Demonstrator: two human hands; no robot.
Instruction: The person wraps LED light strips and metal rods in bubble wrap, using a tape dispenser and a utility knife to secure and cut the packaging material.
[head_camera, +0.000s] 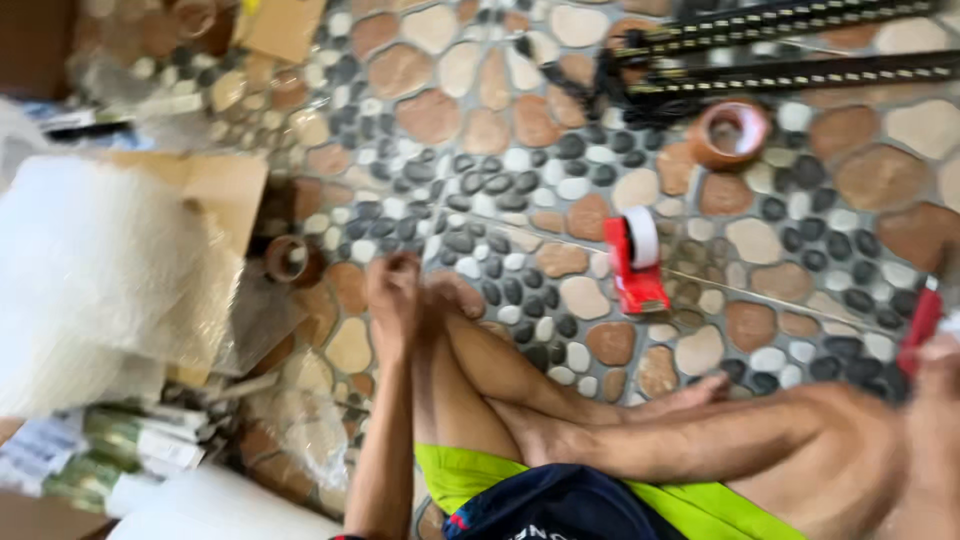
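Note:
I sit cross-legged on a pebble floor (520, 150), and the picture is motion-blurred. My left hand (392, 292) is stretched forward with its fingers curled in, beside my foot, and nothing shows in it. A small brown tape roll (290, 258) lies just left of it. My right hand (938, 410) is at the right edge above my knee, closed around a narrow red tool (921, 326) that is only partly in view. A red tape dispenser (635, 262) with a white roll stands on the floor ahead of my legs.
A sheet of bubble wrap (90, 280) lies over flattened cardboard (220, 185) at the left. Green and white packets (110, 450) are stacked at the lower left. A wide brown tape roll (728, 132) and long black rails (790, 45) lie at the top right.

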